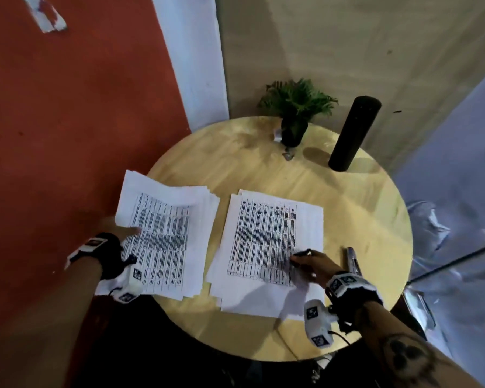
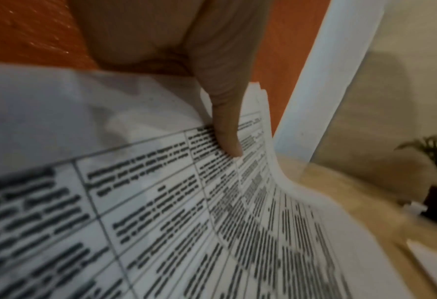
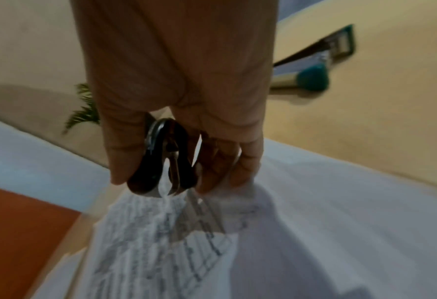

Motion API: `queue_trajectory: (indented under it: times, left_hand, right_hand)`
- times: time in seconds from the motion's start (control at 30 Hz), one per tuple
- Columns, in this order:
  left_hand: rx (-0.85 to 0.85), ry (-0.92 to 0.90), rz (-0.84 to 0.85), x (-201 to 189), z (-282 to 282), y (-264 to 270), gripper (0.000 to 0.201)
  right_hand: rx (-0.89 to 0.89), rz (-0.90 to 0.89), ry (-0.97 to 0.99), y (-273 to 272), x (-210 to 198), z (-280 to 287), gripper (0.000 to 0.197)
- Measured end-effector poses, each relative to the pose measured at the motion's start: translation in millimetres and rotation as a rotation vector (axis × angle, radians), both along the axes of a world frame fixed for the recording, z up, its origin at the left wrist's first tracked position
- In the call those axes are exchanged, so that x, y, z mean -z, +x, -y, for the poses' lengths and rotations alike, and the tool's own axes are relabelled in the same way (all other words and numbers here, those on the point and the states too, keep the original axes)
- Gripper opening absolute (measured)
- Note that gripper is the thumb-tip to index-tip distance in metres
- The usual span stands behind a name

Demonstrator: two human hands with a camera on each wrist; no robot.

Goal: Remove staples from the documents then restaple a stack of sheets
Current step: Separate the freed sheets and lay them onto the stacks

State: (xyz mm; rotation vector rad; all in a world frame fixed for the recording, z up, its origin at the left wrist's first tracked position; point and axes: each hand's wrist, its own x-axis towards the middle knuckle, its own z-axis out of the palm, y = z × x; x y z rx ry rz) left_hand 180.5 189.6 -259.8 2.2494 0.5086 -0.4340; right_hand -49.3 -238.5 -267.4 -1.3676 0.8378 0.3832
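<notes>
My left hand grips the near-left edge of the left stack, thumb on top and other fingers hidden beneath — lifting it where it overhangs the tabletop. My right hand rests on the right stack, fingers clamped on the black staple remover, its jaws down at the paper, presumably hunting a staple. Stapler lies just right, within reach for restapling.

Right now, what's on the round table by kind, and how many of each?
Paper stacks: 2, left stack gripped by the left hand, right stack under the right hand
Staple remover: 1, in the right hand
Stapler: 1
Potted plant: 1
Black cylinder: 1
Total: 6
</notes>
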Motion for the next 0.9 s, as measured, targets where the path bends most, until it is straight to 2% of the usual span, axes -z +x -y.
queue_trajectory:
  times: [0.07,0.23,0.3,0.33,0.4,0.43,0.5,0.57,0.67,0.73,0.9]
  left_hand:
    - [0.017,0.138,0.053,4,5,0,0.067]
    - [0.051,0.173,0.056,-13,22,16,0.052]
    - [0.045,0.229,0.062,-14,28,34,0.059]
    - [0.055,0.285,0.140,-9,35,42,0.063]
    - [0.185,0.406,0.257,-20,78,34,0.065]
    - [0.275,0.429,0.264,-28,108,20,0.063]
    - [0.436,0.346,0.179,-27,162,-7,0.061]
    - [0.528,0.247,0.015,-18,208,-34,0.067]
    - [0.510,0.248,-0.159,1,241,-63,0.081]
    - [0.444,0.258,-0.157,13,247,-71,0.090]
    - [0.415,0.230,-0.050,19,245,-72,0.085]
  right_hand:
    - [0.021,0.005,0.013,-1,11,1,0.019]
    - [0.098,0.044,0.017,0,12,-4,0.022]
    - [0.087,0.036,0.010,1,12,-5,0.027]
    - [0.079,0.027,0.014,1,13,-4,0.028]
    - [0.071,0.021,0.025,3,12,-3,0.030]
    - [0.072,0.017,0.025,3,11,-4,0.031]
    - [0.086,0.013,0.028,3,10,-5,0.032]
    - [0.112,0.027,0.030,3,12,-5,0.030]
    - [0.102,0.028,0.005,2,15,-5,0.028]
    - [0.104,0.025,0.013,2,17,-4,0.028]
    - [0.102,0.039,0.004,3,15,-4,0.027]
